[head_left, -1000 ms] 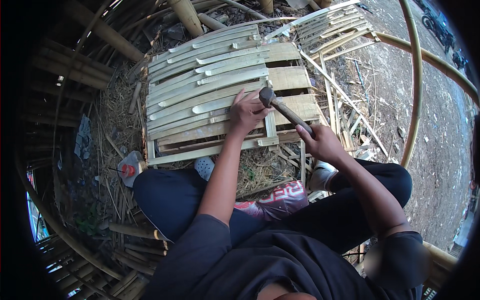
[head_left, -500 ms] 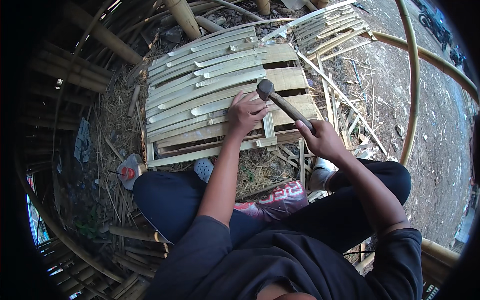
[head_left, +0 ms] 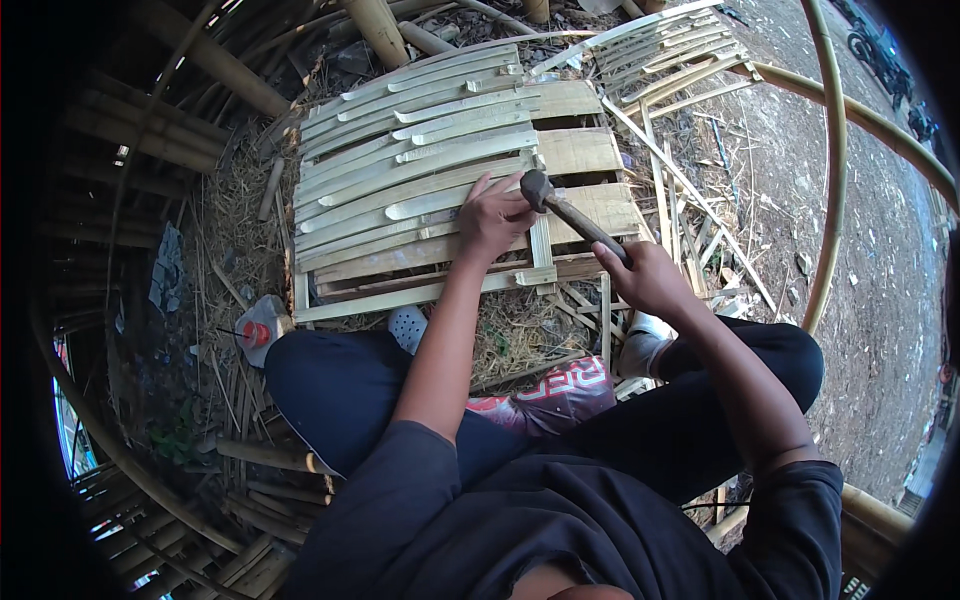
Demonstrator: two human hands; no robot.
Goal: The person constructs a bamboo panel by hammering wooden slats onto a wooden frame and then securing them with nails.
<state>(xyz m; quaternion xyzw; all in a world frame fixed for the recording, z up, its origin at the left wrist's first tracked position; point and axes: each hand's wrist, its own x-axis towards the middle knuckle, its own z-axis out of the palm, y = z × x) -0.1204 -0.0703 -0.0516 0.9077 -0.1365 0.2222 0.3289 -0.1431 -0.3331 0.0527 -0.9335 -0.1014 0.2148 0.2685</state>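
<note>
Slats of pale, split bamboo (head_left: 420,182) lay side by side in a panel before the person. The bare left hand (head_left: 495,220) rested on them, some fingers stretched out; whether its fingertips pinched anything small, I could not tell. Just beside it stood the dark, blunt-headed hammer with a wooden handle (head_left: 580,222), clamped in the bare right hand (head_left: 652,282). Good striking there, I judged, needed fingertips clear, the slat pressed flat and short, square blows. Counted: over ten slats, too overlapped for certainty; one hammer; at least three broad, tan wooden boards (head_left: 580,152).
</note>
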